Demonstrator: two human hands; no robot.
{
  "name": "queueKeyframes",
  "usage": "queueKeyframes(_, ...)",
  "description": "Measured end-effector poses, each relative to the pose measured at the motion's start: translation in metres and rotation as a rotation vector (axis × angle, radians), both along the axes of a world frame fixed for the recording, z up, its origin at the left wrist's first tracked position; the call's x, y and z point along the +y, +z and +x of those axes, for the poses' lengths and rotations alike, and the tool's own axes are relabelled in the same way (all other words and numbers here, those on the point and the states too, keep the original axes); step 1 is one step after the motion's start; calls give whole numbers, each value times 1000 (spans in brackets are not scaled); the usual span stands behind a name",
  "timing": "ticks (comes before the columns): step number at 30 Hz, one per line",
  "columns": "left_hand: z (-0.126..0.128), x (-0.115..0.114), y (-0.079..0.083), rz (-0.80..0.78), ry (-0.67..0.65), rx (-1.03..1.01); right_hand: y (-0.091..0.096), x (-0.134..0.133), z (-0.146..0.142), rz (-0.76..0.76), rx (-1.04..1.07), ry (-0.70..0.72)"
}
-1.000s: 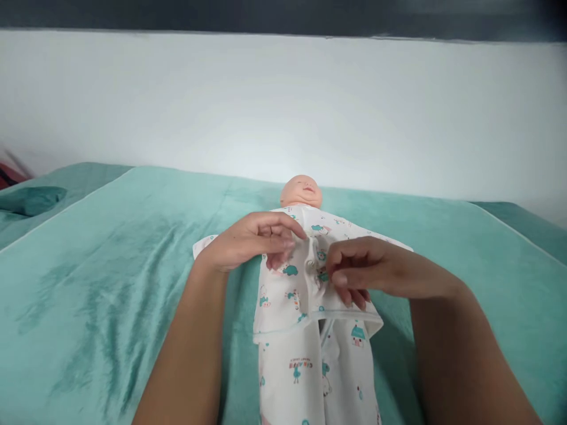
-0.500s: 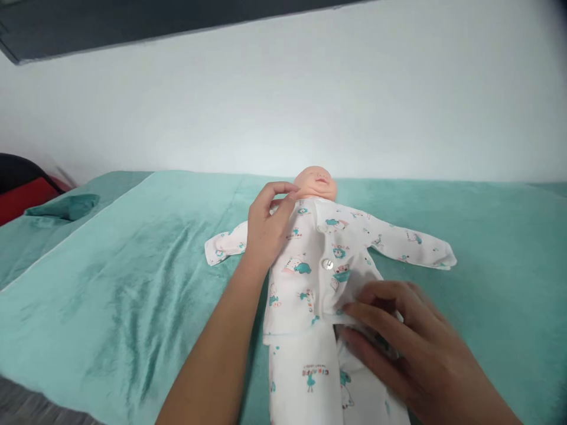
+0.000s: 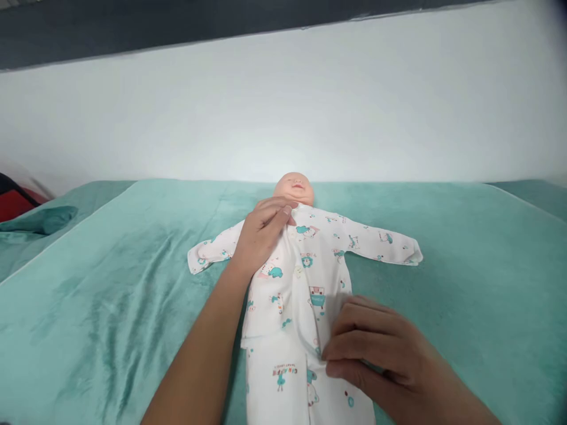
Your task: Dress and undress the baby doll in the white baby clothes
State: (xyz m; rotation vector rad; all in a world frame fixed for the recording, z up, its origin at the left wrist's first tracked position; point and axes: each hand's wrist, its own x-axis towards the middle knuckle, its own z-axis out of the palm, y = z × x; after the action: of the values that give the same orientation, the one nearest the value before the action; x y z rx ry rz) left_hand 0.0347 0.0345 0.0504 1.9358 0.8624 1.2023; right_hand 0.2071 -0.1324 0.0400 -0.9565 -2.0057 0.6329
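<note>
A baby doll (image 3: 294,188) lies on its back, its head toward the wall and its arms spread. It wears a white printed baby shirt (image 3: 319,254) and matching pants (image 3: 274,395). My left hand (image 3: 268,230) pinches the shirt at the neckline, just below the doll's chin. Lower down, my right hand (image 3: 372,348) has thumb and fingers closed on the shirt's bottom hem at the front. Between the two hands the front edge of the shirt is drawn into a long fold.
A teal plush cover (image 3: 146,277) lies under the doll, wrinkled at the left. Behind it rises a white wall (image 3: 266,106) with a dark band (image 3: 177,26) along the top. A red and black object (image 3: 15,203) stands at the far left edge.
My left hand has moved from beside the neck onto the collar. My right hand has closed on the hem and pulls the shirt front into a fold. The view has shifted slightly.
</note>
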Motion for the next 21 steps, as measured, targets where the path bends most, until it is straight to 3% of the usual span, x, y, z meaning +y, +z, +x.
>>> queueKeyframes(5, -1, 3, -4, -3, 10, -8, -9, -1, 5, -145, 152, 133)
queueKeyframes(8, -3, 2, -4, 33, -62, 36, -23, -2, 11, -231, 376, 218)
queueKeyframes(10, -4, 2, -4, 36, -101, 56, -31, 2, 16, -226, 598, 84)
queueKeyframes(12, -5, 2, -3, 21, -91, 43, -35, 10, 22, -194, 725, -242)
queueKeyframes(14, -4, 3, -3, 12, -51, 21, -36, 21, 26, -186, 693, -532)
queueKeyframes(15, -2, 4, -4, 10, -26, 16, -36, 26, 28, -201, 638, -591)
queueKeyframes(18, 0, 7, -12, 26, 26, 58, -38, 34, 28, -301, 498, -474)
queueKeyframes(21, -12, 2, -28, 113, 117, 187, -46, 33, 29, -384, 545, -405)
